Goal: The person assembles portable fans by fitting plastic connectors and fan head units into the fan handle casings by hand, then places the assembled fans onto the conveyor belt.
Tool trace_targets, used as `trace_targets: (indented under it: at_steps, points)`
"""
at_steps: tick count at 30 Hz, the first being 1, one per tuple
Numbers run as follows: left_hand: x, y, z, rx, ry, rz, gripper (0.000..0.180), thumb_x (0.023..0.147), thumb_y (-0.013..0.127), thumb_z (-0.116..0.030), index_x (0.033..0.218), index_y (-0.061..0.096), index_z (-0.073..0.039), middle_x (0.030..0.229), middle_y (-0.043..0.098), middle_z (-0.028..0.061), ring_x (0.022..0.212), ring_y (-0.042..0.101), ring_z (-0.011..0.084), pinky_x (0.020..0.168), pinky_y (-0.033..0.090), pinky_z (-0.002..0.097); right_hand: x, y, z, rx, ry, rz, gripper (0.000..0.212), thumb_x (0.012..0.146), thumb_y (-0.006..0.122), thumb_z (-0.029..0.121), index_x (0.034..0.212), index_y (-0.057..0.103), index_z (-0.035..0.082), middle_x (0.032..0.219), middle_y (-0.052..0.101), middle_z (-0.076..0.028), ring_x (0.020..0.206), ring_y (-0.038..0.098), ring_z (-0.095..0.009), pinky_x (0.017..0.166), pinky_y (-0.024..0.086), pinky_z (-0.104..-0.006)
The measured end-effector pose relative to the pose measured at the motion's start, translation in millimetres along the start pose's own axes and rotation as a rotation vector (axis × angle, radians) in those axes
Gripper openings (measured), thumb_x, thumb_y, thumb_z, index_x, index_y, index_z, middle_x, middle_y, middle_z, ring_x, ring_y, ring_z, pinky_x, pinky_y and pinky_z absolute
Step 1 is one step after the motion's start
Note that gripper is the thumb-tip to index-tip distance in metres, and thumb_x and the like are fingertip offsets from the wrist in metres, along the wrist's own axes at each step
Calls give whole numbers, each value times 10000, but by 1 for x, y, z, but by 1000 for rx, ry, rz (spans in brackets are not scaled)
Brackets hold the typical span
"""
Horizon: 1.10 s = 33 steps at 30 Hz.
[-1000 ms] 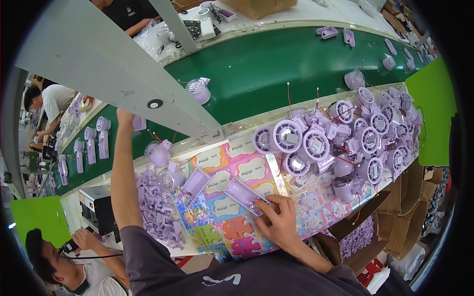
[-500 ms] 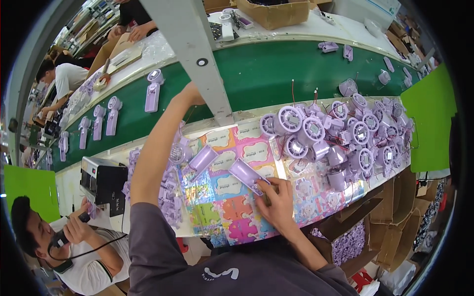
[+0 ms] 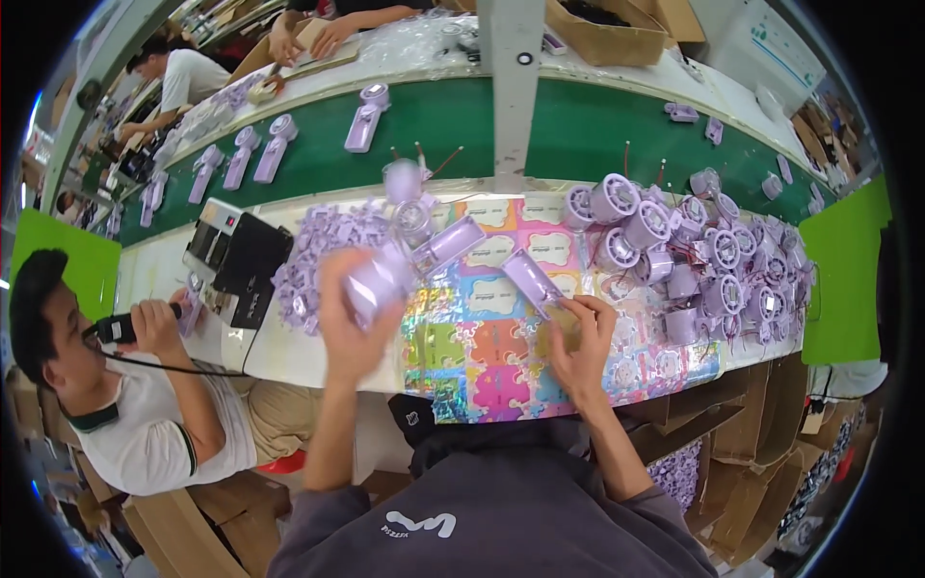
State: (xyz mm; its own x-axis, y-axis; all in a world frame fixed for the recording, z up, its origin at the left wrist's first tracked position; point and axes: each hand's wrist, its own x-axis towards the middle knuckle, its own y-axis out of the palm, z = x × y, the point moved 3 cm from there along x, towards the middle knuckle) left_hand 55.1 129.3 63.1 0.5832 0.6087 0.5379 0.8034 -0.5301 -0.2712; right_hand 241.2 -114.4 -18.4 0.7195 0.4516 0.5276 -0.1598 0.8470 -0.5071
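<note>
My left hand (image 3: 349,332), smeared by motion, is closed around a round light-purple fan housing (image 3: 382,285) above the left part of the work surface. My right hand (image 3: 584,354) pinches the near end of a long, hollow purple handle shell (image 3: 533,281), which lies slanted on the colourful printed sheets (image 3: 496,342). A second handle shell (image 3: 451,243) lies to its left, beside a clear-looking round fan housing (image 3: 413,222). Behind that stands another round purple fan part (image 3: 402,181) with thin wires near it.
Many wired fan heads (image 3: 725,249) are heaped at the right. Small purple parts (image 3: 337,241) form a pile at the left, beside a black box-shaped device (image 3: 246,260). A green belt (image 3: 434,130) carries fan bodies behind a grey post (image 3: 512,96). A co-worker (image 3: 145,385) sits at the left.
My left hand has come back from the belt behind the post and now holds a round fan housing over the table. My right hand stays at the handle shell. The view has turned left.
</note>
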Motion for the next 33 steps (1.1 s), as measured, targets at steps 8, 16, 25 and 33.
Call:
trace_targets:
  at_steps: [8, 16, 25, 33]
  points:
    - [-153, 26, 1, -803, -682, -264, 537, 975, 548, -398, 1302, 548, 28, 915, 670, 155, 690, 690, 260, 557, 536, 338, 30, 87, 75, 285, -400, 595, 284, 823, 735, 96, 1102, 686, 72, 1014, 642, -125, 984, 619, -346, 847, 514, -440]
    - [-161, -3, 38, -766, -706, -314, 493, 1016, 537, -369, 1342, 536, 1, 982, 663, 108, 798, 697, 224, 590, 524, 312, 20, 168, 104, 225, -462, 637, 317, 825, 784, 220, 1101, 699, 90, 1024, 648, -111, 1004, 616, -338, 895, 515, -436]
    - [-131, 8, 31, -700, -850, -209, 429, 1038, 519, -306, 1339, 551, -2, 1008, 656, 82, 799, 713, 218, 616, 554, 307, 32, 90, 68, 612, 177, 335, 356, 855, 781, 132, 1186, 682, 43, 1061, 656, -64, 903, 611, -175, 754, 519, -320]
    - [-109, 45, 19, -936, -844, -159, 511, 1044, 469, -431, 1356, 546, -34, 1077, 673, 129, 821, 650, 228, 667, 513, 349, 16, 9, 63, 318, 32, 294, 366, 834, 754, 10, 1193, 681, 18, 1113, 670, -103, 912, 612, -162, 805, 503, -307]
